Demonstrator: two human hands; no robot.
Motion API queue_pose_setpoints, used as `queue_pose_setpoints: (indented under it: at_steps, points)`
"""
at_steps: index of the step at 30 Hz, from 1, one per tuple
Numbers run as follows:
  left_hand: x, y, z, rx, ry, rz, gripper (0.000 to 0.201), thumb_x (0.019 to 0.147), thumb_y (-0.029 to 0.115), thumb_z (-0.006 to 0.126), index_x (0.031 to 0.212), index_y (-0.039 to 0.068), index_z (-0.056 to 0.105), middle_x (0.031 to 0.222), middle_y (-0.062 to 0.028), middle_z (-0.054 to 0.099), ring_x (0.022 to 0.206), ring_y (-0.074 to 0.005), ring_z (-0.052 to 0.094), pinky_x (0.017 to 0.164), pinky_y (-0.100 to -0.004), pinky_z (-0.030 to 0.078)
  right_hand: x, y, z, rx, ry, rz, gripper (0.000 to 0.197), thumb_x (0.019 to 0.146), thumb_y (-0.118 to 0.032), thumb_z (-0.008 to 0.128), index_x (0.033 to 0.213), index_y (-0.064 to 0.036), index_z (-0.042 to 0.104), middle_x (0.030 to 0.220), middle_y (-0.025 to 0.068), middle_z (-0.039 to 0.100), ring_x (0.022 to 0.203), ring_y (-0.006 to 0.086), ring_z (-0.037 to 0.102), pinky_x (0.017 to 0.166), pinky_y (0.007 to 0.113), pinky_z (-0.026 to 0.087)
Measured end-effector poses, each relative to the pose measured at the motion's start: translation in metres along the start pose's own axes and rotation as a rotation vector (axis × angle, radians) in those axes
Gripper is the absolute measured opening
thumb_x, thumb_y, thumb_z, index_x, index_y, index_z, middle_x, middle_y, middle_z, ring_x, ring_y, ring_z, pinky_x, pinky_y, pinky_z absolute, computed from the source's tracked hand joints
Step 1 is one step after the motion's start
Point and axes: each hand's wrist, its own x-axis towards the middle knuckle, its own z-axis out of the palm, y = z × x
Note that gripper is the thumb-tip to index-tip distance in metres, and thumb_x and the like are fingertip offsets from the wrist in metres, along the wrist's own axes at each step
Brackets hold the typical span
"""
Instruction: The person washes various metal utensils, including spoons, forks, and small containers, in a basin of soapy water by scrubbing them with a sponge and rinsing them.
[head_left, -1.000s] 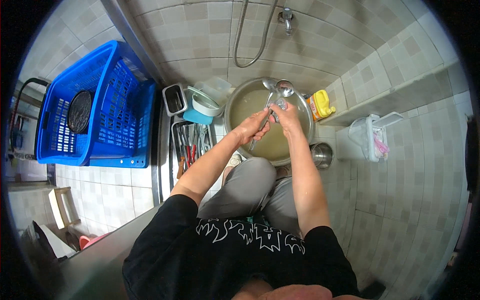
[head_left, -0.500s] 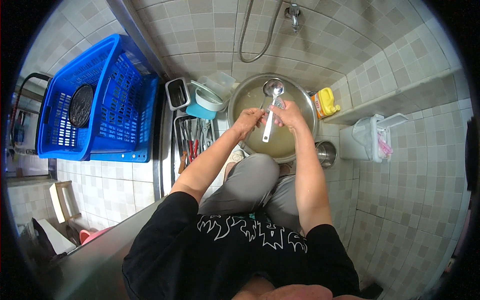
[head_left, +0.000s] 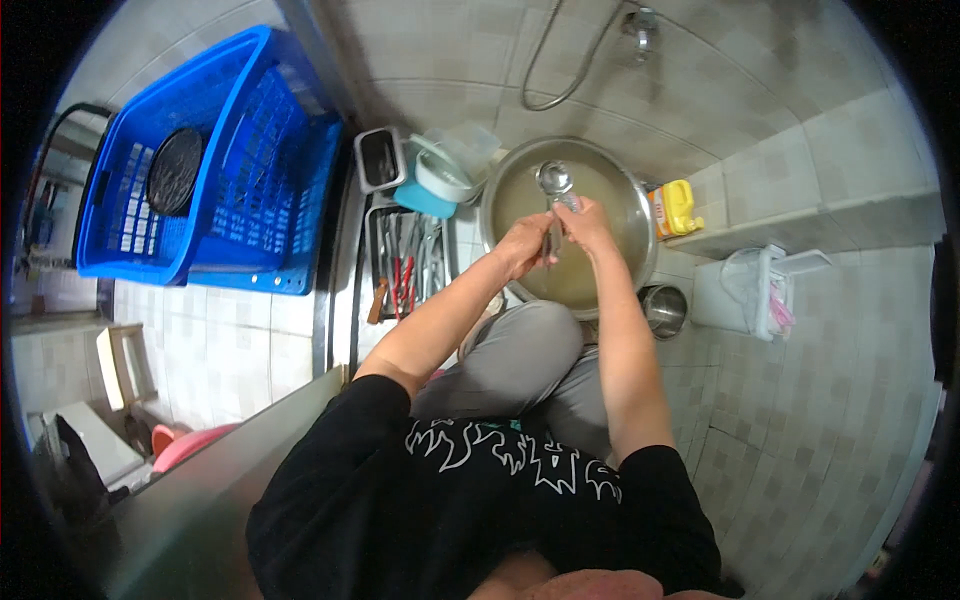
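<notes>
Holding of a metal ladle (head_left: pixel 554 177) by both hands is seen in the head view, above a big round metal basin (head_left: pixel 641 200) filled with cloudy liquid. Ladle bowl is pointed away from the body, handle run back between the hands; whether a second utensil is stacked with it cannot be told. By the left hand (head_left: pixel 526 246) the handle is gripped, fingers curled nearly closed around it. By the right hand (head_left: pixel 586 226) it is held just below the bowl, fingers bent in close, little gap left; exact fingertip contact is partly hidden. Something silvery is glimpsed at the right fingertips, too small to be identified.

Left of the basin, a white bowl (head_left: pixel 445 178) and a dark rectangular container (head_left: pixel 381 160) are set side by side, with a tray (head_left: pixel 369 250) of utensils (head_left: pixel 405 255) placed nearer the body. Farther left, a blue basket (head_left: pixel 250 220) is seen with a round black item (head_left: pixel 176 172) held inside. Right of the basin, a yellow bottle (head_left: pixel 678 208), a metal pot (head_left: pixel 664 310) and a white bin (head_left: pixel 735 290) are lined up near the wall.
</notes>
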Motion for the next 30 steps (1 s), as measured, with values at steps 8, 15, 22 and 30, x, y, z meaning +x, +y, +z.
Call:
queue_pose_setpoints:
  at_steps: [8,15,22,30]
  points:
    - [-0.008,0.001,-0.011,-0.186,-0.011,-0.018,0.024,0.095,0.029,0.036,0.088,0.012,0.052,0.061,0.0025,0.047,0.045,-0.0064,0.034,0.041,-0.0194,0.026,-0.021,-0.048,0.026,-0.643,0.009,-0.022,0.022,0.083,-0.026,0.059,0.084,-0.0043,0.058,0.069,0.0175,0.061,0.066,0.0316,0.062,0.057,0.041,0.048]
    - [-0.022,-0.009,-0.06,-0.311,-0.066,-0.078,0.018,0.093,0.022,0.044,0.105,0.01,0.049,0.055,0.0063,0.024,0.045,-0.0069,0.021,0.042,-0.0223,0.021,-0.02,-0.054,0.022,-0.66,0.187,-0.201,0.026,0.083,-0.028,0.057,0.08,-0.0024,0.056,0.079,0.022,0.059,0.076,0.0409,0.057,0.064,0.047,0.044]
    - [-0.084,-0.051,-0.143,-0.209,0.215,-0.149,0.028,0.092,0.024,0.041,0.115,0.01,0.045,0.062,0.0027,0.035,0.05,-0.0091,0.034,0.045,-0.0237,0.03,-0.024,-0.053,0.004,-0.722,0.14,-0.188,0.028,0.08,-0.029,0.059,0.077,-0.0018,0.055,0.077,0.0227,0.059,0.075,0.0414,0.056,0.064,0.046,0.043]
    - [-0.098,-0.135,-0.293,0.496,0.876,0.113,0.033,0.09,0.029,0.038,0.105,0.001,0.047,0.079,-0.0195,0.058,0.069,-0.0319,0.058,0.059,-0.0414,0.046,-0.022,-0.054,0.018,-0.672,0.052,-0.262,0.03,0.081,-0.032,0.058,0.078,-0.0022,0.056,0.075,0.0232,0.059,0.073,0.041,0.057,0.064,0.046,0.043]
